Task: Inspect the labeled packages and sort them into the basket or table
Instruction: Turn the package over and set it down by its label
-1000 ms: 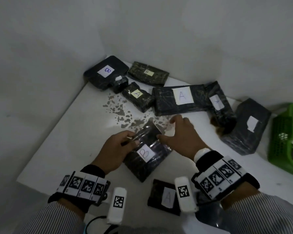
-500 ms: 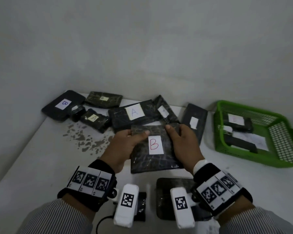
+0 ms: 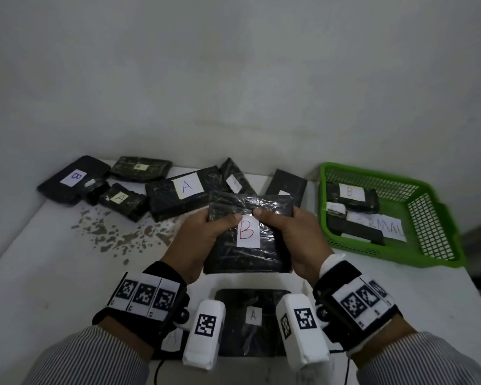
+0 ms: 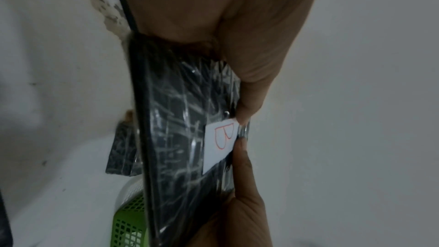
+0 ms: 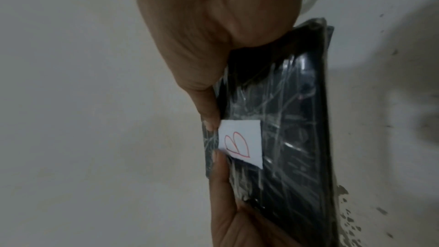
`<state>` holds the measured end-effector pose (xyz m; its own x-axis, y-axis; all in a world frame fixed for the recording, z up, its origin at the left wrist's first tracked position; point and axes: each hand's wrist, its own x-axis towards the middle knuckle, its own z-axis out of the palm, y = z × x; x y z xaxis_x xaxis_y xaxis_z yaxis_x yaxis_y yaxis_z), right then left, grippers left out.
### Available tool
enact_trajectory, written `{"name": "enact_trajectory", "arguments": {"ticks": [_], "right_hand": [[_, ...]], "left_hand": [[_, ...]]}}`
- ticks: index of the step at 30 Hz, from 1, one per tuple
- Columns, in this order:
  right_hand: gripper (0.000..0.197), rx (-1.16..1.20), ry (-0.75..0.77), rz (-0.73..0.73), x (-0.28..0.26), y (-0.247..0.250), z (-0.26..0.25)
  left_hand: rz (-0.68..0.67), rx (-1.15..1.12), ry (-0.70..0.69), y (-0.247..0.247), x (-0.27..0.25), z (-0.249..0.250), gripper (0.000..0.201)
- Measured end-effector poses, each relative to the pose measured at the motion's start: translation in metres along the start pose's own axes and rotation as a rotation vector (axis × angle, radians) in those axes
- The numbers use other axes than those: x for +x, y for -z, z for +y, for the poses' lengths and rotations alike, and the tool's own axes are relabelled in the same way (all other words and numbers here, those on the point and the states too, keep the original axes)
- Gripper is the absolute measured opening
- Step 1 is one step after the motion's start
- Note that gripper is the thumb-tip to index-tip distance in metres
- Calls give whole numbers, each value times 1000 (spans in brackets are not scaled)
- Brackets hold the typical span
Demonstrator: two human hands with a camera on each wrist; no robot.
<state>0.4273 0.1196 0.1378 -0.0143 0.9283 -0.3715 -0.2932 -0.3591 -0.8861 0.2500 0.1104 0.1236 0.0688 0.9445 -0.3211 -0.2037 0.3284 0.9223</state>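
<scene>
I am now holding the B-labelled package point(image 3: 247, 240) lifted off the table point(image 3: 53, 268) and tilted toward me, where a second ago it was lying flat. My left hand point(image 3: 203, 234) and right hand point(image 3: 295, 234) are both clamping its sides, thumbs just beside the label point(image 3: 247, 231). Reading B, I am judging it bound for the green basket point(image 3: 433, 245) on my right.

A bare sorting corner, not a home. Plain grey plaster walls point(image 3: 233, 79) enclose a chipped white table point(image 3: 39, 273). Black plastic-wrapped lettered packages point(image 3: 178, 195) lie beside a green mesh plastic basket point(image 3: 428, 218).
</scene>
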Motion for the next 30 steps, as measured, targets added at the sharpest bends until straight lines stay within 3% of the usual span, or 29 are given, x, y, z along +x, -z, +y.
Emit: {"name": "enact_trajectory", "arguments": {"ticks": [12, 20, 27, 30], "right_hand": [[23, -81, -41, -182, 3, -7, 11], [16, -53, 38, -4, 11, -9, 17], [31, -54, 29, -47, 14, -12, 25], [31, -93, 62, -45, 16, -10, 27]], "left_hand": [[73, -51, -12, 24, 2, 8, 24], [-54, 2, 63, 38, 7, 3, 28], [-29, 95, -71, 40, 10, -2, 25], [-30, 97, -48, 39, 9, -3, 26]]}}
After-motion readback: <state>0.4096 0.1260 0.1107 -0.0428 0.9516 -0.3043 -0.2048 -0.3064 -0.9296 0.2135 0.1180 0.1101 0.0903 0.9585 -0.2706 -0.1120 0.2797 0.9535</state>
